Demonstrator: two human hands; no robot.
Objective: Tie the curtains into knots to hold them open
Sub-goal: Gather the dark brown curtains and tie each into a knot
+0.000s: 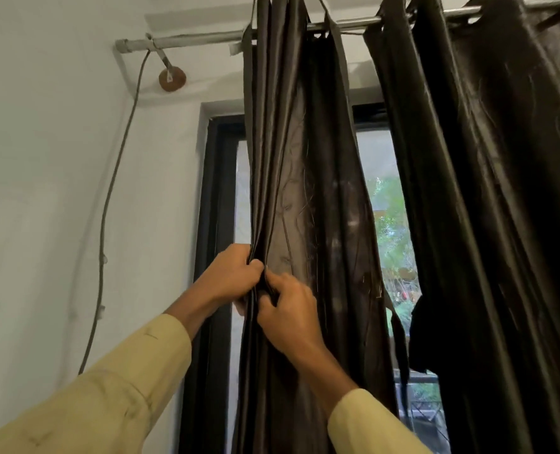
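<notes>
A dark brown satin curtain (304, 158) hangs from a metal rod (190, 40) over the left part of the window. My left hand (229, 273) grips the gathered folds at the curtain's left edge. My right hand (288, 312) pinches the same folds just below and to the right, touching the left hand. A second dark curtain (488, 191) hangs at the right, with a bunched dark lump (419, 335) at its left edge. Both sleeves are pale yellow.
A white wall (59, 191) lies to the left, with a grey cable (108, 204) running down from the rod's end. A round wooden bracket (172, 79) holds the rod. The black window frame (209, 224) shows behind the curtain, with greenery outside (393, 224).
</notes>
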